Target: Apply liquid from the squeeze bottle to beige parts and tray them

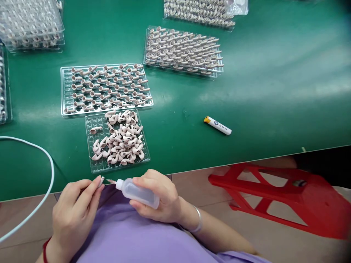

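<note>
My left hand (75,210) pinches a small pale part (101,180) between thumb and fingertips, just below the table's front edge. My right hand (160,195) is wrapped round a small clear squeeze bottle (137,191), whose thin nozzle points left and almost touches that part. Right above my hands, a clear tray (91,146) holds a loose heap of pink earpiece-shaped parts (120,140). Behind it, a larger clear tray (65,91) carries the same parts laid in rows.
The green table (260,91) also bears a full tray (183,51) further back, more stacked trays at the top left (30,25) and top (200,11), and a white lighter (218,125). A white cable (41,149) curves at left. A red plastic stool (279,197) stands on the floor at right.
</note>
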Demonstrator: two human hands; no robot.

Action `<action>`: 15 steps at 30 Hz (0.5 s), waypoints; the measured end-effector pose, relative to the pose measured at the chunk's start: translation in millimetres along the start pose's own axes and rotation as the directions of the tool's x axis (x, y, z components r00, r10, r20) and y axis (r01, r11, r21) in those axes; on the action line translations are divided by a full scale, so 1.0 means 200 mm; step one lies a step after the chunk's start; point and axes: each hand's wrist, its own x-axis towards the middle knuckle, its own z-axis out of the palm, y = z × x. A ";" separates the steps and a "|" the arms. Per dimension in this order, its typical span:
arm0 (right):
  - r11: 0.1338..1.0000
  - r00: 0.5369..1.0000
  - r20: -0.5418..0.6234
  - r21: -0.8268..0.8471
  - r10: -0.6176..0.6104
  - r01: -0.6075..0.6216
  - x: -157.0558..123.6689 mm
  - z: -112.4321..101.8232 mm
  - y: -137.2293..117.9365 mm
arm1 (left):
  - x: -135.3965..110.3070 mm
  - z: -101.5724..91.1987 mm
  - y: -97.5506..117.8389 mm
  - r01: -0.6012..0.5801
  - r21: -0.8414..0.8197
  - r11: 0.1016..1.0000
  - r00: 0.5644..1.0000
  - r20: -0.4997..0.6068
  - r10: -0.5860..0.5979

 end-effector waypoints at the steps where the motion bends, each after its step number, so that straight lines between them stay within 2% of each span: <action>1: 1.000 1.000 0.000 -0.001 -0.001 0.001 0.00 0.00 0.00 | 0.00 0.00 0.00 0.000 -0.001 1.000 1.000 -0.003 0.000; 11: 1.000 1.000 -0.007 0.005 -0.001 0.001 0.00 -0.01 0.00 | 0.01 0.01 0.00 -0.005 -0.009 1.000 1.000 -0.002 0.005; 15: 0.988 0.994 -0.044 0.127 0.099 -0.092 -0.01 -0.03 -0.01 | -0.01 0.00 0.02 0.080 -0.077 0.994 0.996 -0.033 -0.083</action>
